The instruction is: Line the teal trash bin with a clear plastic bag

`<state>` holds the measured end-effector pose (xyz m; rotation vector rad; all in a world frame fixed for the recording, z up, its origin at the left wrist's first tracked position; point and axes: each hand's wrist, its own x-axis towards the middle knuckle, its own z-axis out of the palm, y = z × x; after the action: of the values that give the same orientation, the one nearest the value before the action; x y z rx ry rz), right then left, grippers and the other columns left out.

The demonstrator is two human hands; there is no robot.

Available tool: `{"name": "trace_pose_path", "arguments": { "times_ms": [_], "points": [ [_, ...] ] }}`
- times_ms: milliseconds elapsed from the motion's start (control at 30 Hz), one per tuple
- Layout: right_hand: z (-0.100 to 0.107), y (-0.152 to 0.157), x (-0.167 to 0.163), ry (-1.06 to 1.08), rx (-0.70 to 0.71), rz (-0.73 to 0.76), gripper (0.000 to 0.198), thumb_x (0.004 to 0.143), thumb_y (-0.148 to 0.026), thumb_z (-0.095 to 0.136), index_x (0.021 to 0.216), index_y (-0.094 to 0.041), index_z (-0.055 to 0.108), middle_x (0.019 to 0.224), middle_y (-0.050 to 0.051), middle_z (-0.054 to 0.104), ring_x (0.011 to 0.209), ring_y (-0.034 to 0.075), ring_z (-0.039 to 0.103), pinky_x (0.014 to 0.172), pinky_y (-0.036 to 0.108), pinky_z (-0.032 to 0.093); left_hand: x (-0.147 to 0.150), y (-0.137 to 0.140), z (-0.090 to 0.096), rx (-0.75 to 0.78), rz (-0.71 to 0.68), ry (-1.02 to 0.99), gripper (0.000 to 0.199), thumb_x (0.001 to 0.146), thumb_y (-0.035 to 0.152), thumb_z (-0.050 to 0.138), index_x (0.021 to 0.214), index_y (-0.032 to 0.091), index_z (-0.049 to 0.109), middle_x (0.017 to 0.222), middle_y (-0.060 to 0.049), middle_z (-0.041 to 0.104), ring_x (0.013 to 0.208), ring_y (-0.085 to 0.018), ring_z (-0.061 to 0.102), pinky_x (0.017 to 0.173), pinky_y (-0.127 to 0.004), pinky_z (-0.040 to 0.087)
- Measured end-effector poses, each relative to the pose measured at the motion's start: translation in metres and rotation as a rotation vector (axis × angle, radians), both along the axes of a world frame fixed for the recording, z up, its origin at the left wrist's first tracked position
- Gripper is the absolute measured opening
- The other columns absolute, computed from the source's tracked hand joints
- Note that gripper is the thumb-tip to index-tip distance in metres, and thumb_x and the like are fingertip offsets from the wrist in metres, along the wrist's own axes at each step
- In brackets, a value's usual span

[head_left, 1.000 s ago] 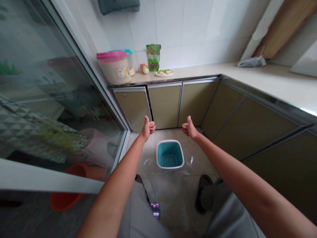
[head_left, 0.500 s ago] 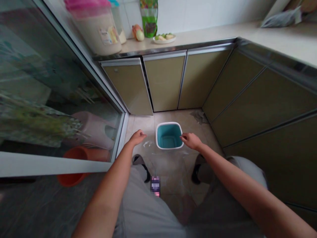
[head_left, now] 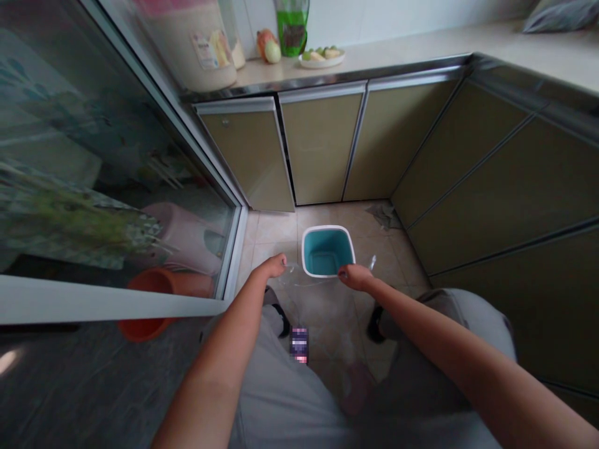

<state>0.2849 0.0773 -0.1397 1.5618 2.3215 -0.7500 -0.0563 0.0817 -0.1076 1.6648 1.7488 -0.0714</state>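
The white-rimmed teal bin point(head_left: 328, 251) stands upright on the tiled floor point(head_left: 274, 232), and clear plastic film point(head_left: 304, 284) spreads around its seven o'clock side; counted from this bin, the left hand point(head_left: 272, 266) is near nine o'clock, its fingers curled together at the film's edge; the right hand point(head_left: 356, 276) is at four o'clock, overlapping the bin's near corner in view, its fingers also curled; whether either hand pinches the film, I cannot tell; at twelve o'clock, one plate point(head_left: 327, 63) rests on the counter point(head_left: 388, 53).
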Motion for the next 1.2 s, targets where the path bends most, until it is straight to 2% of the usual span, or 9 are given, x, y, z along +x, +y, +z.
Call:
{"name": "trace_pose_path", "arguments": {
  "times_ms": [200,300,400,500,633,767,867,1033,1200],
  "points": [
    [-0.012,0.003,0.001,-0.021,-0.008,0.012,0.043,0.094,-0.026,0.053,0.133,-0.028,0.069,0.125,0.011,0.072,0.111,0.027,0.068,0.087,0.034,0.049,0.008,0.001,-0.002,-0.008,-0.047,-0.083,0.017,0.074,0.008,0.061,0.085,0.02,0.062,0.065,0.006,0.057,0.061,-0.012,0.051,0.06,-0.019,0.038],
    [-0.014,0.003,0.001,-0.03,-0.036,0.005,0.043,0.093,-0.021,0.05,0.13,-0.029,0.071,0.124,0.01,0.073,0.112,0.027,0.068,0.088,0.033,0.049,0.012,0.002,0.0,-0.026,-0.086,-0.125,0.016,0.073,0.005,0.059,0.077,0.018,0.067,0.069,0.002,0.065,0.067,-0.012,0.057,0.064,-0.019,0.042],
    [-0.007,0.003,0.0,-0.024,-0.028,0.01,0.041,0.092,-0.019,0.05,0.123,-0.029,0.074,0.12,0.009,0.074,0.108,0.027,0.069,0.084,0.033,0.049,0.013,0.003,0.004,-0.057,-0.116,-0.147,0.02,0.073,0.005,0.056,0.072,0.018,0.072,0.071,0.0,0.07,0.068,-0.013,0.061,0.064,-0.02,0.043],
    [0.012,0.005,-0.001,-0.027,0.004,0.034,0.039,0.091,-0.021,0.051,0.122,-0.029,0.074,0.119,0.009,0.074,0.107,0.026,0.069,0.081,0.031,0.047,0.012,0.005,0.009,-0.073,-0.132,-0.153,0.023,0.072,0.007,0.056,0.073,0.018,0.076,0.07,0.0,0.072,0.067,-0.014,0.062,0.062,-0.02,0.044],
    [0.054,0.019,0.001,0.0,0.053,0.04,0.039,0.089,-0.023,0.057,0.124,-0.029,0.073,0.116,0.007,0.075,0.102,0.025,0.07,0.078,0.029,0.047,0.011,0.009,0.011,-0.075,-0.129,-0.149,0.022,0.072,0.012,0.059,0.077,0.019,0.079,0.072,-0.002,0.075,0.071,-0.015,0.065,0.064,-0.022,0.047],
    [0.097,0.054,0.003,0.114,0.147,-0.014,0.036,0.088,-0.027,0.061,0.122,-0.026,0.073,0.109,0.004,0.077,0.095,0.022,0.07,0.078,0.027,0.047,0.01,0.012,0.01,-0.079,-0.131,-0.148,0.021,0.073,0.014,0.061,0.079,0.019,0.081,0.075,-0.003,0.077,0.074,-0.017,0.067,0.067,-0.023,0.049],
    [0.122,0.089,-0.001,0.175,0.266,-0.052,0.031,0.088,-0.027,0.06,0.115,-0.023,0.075,0.105,0.004,0.077,0.092,0.021,0.069,0.077,0.026,0.047,0.011,0.013,0.01,-0.085,-0.133,-0.147,0.021,0.074,0.015,0.061,0.079,0.019,0.081,0.077,-0.004,0.077,0.074,-0.017,0.068,0.068,-0.024,0.049],
    [0.147,0.14,-0.016,0.189,0.393,-0.128,0.027,0.086,-0.025,0.062,0.109,-0.022,0.076,0.104,0.005,0.077,0.091,0.02,0.068,0.076,0.025,0.048,0.011,0.014,0.011,-0.088,-0.127,-0.142,0.021,0.074,0.014,0.06,0.076,0.019,0.08,0.074,-0.003,0.076,0.073,-0.017,0.067,0.064,-0.023,0.047],
    [0.158,0.17,-0.029,0.135,0.434,-0.186,0.027,0.085,-0.028,0.062,0.108,-0.024,0.076,0.105,0.005,0.076,0.09,0.021,0.067,0.077,0.026,0.049,0.01,0.016,0.012,-0.087,-0.116,-0.137,0.023,0.075,0.013,0.058,0.077,0.019,0.08,0.074,-0.003,0.076,0.072,-0.017,0.066,0.064,-0.023,0.046]
  ]
}}
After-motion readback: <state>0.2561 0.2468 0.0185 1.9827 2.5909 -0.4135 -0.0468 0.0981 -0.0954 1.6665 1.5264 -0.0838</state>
